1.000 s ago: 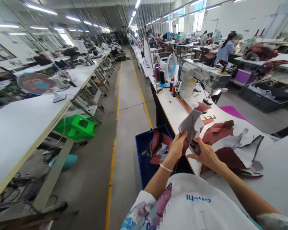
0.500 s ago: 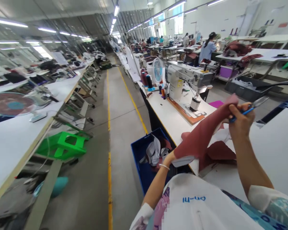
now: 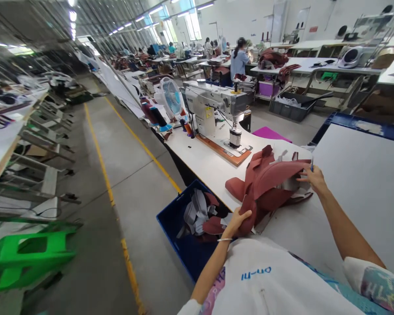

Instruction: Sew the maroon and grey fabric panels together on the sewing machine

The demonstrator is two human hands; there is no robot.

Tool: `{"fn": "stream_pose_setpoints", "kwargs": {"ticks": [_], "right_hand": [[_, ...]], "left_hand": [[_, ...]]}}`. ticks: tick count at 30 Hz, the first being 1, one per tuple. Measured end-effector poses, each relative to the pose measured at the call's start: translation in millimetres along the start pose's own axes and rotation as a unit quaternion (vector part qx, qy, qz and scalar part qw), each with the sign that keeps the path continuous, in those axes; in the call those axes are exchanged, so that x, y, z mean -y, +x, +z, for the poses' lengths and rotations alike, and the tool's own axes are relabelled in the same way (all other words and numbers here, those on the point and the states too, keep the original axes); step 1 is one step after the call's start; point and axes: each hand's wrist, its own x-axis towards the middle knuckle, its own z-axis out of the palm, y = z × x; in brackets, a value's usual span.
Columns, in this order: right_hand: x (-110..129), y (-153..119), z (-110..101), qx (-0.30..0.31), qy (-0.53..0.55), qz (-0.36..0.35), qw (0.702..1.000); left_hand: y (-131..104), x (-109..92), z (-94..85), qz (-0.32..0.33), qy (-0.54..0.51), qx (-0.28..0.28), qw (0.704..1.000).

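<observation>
My left hand (image 3: 238,221) grips the near end of a maroon fabric piece (image 3: 279,175), thumb on top. At the far end of that piece is my right hand (image 3: 315,178), with a slim blue-handled tool that looks like thread snips (image 3: 312,164) held upright in it. Some fingers of this hand are extended against the fabric edge. More maroon pieces (image 3: 234,188) with pale grey undersides lie heaped beneath, on the white sewing table (image 3: 197,159).
Beyond the heap stands a sewing machine (image 3: 213,109), with thread cones (image 3: 156,116) and a small fan (image 3: 171,97) behind it. A blue crate (image 3: 170,232) of fabric pieces sits by my left arm. A yellow-lined aisle (image 3: 134,162) runs left; a co-worker (image 3: 239,61) sits farther off.
My view has turned to the right. The maroon piece, stretched up in the air earlier, is now lowered over the heap, and my right hand has come down with the snips.
</observation>
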Motion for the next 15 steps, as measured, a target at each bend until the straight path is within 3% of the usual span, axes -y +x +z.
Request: {"fn": "stream_pose_setpoints", "kwargs": {"ticks": [3,5,7,9,10,15], "right_hand": [[4.7,-45.6,3.4,0.179,-0.120,0.027,0.976],[2.2,-81.8,19.5,0.363,-0.102,0.120,0.918],[-5.2,-112.8,39.7,0.488,-0.101,0.227,0.837],[-13.5,-131.8,57.4,0.546,-0.112,0.283,0.781],[-16.6,-136.4,64.1,0.560,-0.120,0.292,0.766],[-16.9,-133.7,80.2,0.571,-0.163,0.291,0.751]], "left_hand": [[7.9,2.1,-4.0,0.027,0.028,-0.015,0.999],[12.0,1.5,-4.6,0.044,0.038,-0.016,0.998],[13.0,-0.1,-5.0,0.057,0.045,-0.012,0.997],[11.5,-2.3,-5.5,0.067,0.049,-0.006,0.997],[10.4,-3.2,-5.9,0.071,0.050,-0.002,0.996],[9.9,-5.1,-7.9,0.084,0.044,0.007,0.995]]}}
